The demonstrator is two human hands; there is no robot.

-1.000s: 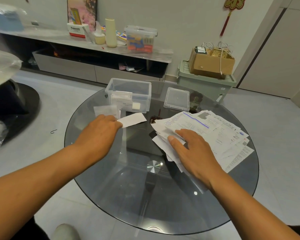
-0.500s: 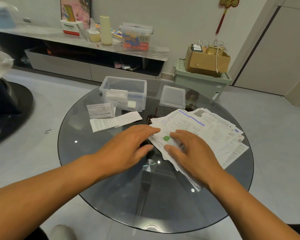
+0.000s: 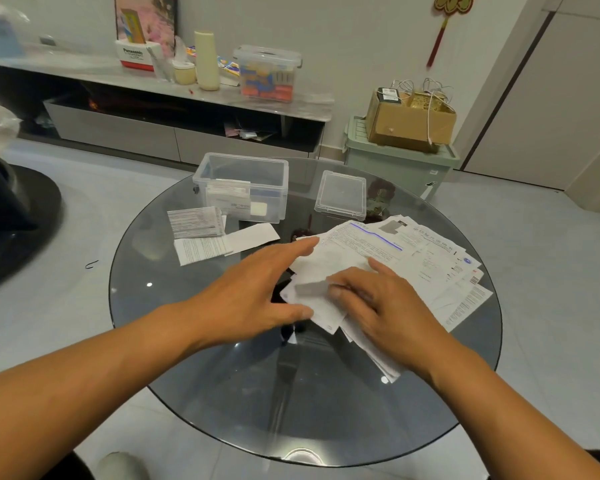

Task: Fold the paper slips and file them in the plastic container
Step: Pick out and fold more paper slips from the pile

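Glass table (image 3: 222,393): container (image 3: 243,188), lid (image 3: 340,195), papers (image 3: 430,271).
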